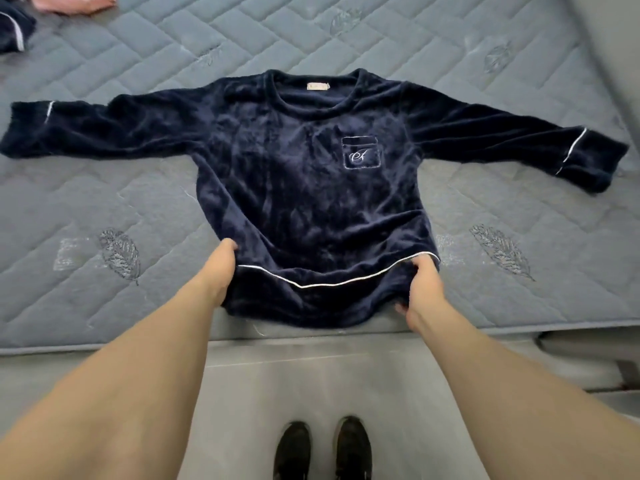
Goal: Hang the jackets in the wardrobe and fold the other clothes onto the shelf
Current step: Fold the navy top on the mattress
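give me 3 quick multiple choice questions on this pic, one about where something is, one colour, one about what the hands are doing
1. Where does the pink garment lie?
A. far left of the mattress
B. on the floor
C. on the navy top

2. What colour is the piping on the navy top?
A. red
B. white
C. yellow

3. What are the left hand and right hand doing?
A. resting flat on the mattress
B. hanging idle
C. gripping the top's hem

Answers: 1 A, it shows at the frame's upper left; 2 B, white lines cross hem and cuffs; 3 C, fingers curl round the hem corners.
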